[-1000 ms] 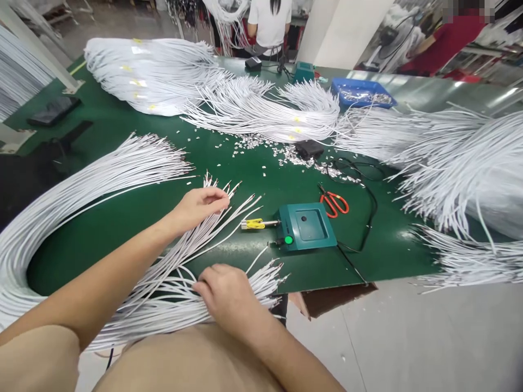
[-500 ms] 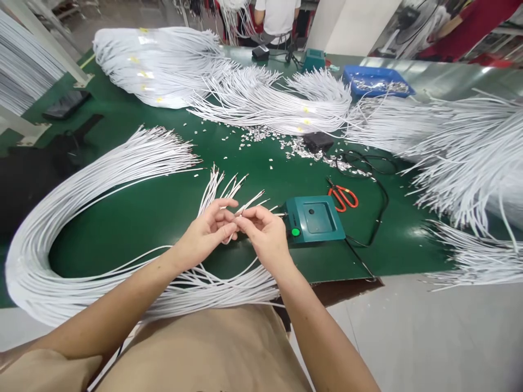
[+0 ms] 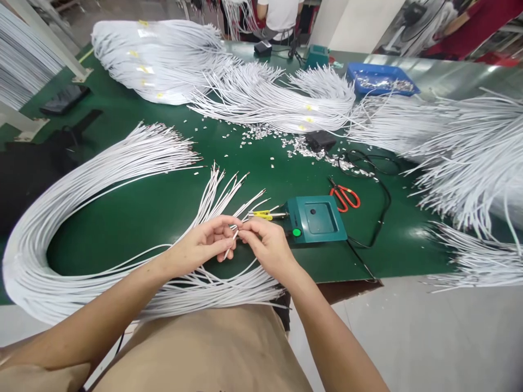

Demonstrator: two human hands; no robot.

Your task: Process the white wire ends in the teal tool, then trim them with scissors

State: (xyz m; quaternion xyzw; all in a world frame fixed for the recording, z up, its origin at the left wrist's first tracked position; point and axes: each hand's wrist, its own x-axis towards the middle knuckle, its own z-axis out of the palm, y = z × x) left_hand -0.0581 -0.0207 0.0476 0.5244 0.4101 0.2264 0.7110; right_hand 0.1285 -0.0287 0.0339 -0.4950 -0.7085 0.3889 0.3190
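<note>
My left hand (image 3: 206,244) and my right hand (image 3: 267,246) meet above the green table (image 3: 134,212), both pinching the end of one thin white cable (image 3: 229,244). More white cables (image 3: 216,190) fan out just beyond my fingers, and a bundle (image 3: 212,288) lies under my wrists at the table's near edge. A small teal box with a green button (image 3: 316,219) sits right of my right hand, with a yellow-handled tool (image 3: 263,214) at its left side.
Red-handled scissors (image 3: 345,197) and a black cord (image 3: 378,201) lie behind the teal box. Big white cable bundles (image 3: 93,179) ring the table, with small metal bits (image 3: 294,146) scattered mid-table. A blue tray (image 3: 379,80) stands far right. Other people stand beyond the far edge.
My right hand left the near cable bundle and came up to meet my left hand. Both hands now hold one cable end, slightly nearer to me than half a second ago.
</note>
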